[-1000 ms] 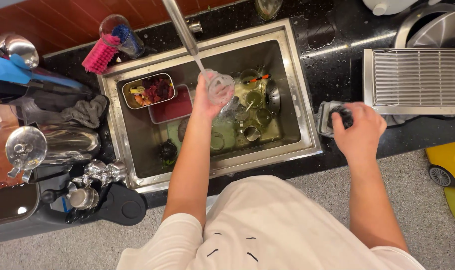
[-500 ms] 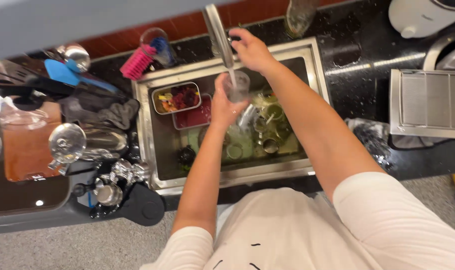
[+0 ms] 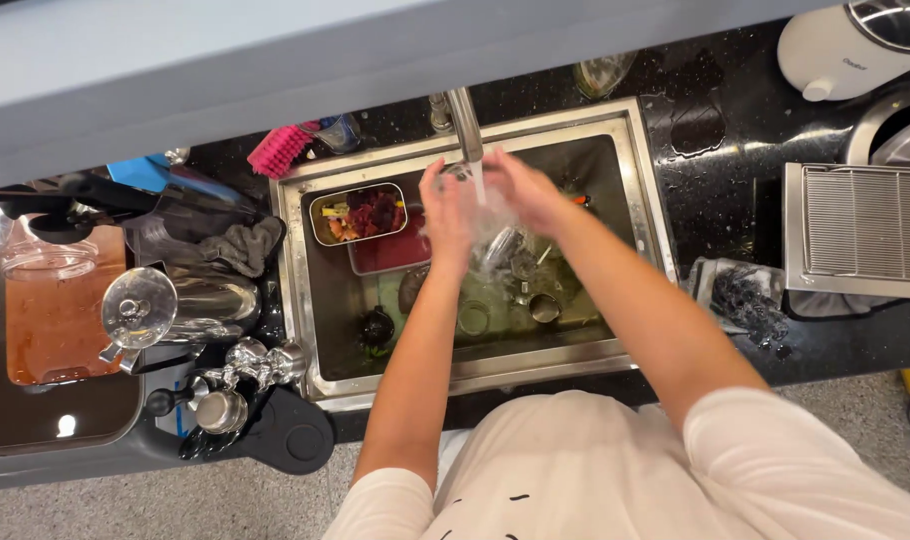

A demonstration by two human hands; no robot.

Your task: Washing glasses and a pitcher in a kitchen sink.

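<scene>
Over the far middle of the sink [image 3: 643,200], under the tap [image 3: 464,122], left hand [image 3: 447,208] and right hand [image 3: 523,190] close their fingers around a clear glass [image 3: 487,222]: wet, slippery, fragile; best gripped around its sides.

No packages, labels, signs, screens.

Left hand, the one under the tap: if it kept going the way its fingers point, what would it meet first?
The left hand points toward the faucet at the back of the sink, so probably the faucet's base or the rear rim first; depth is hard to judge from above.
</scene>
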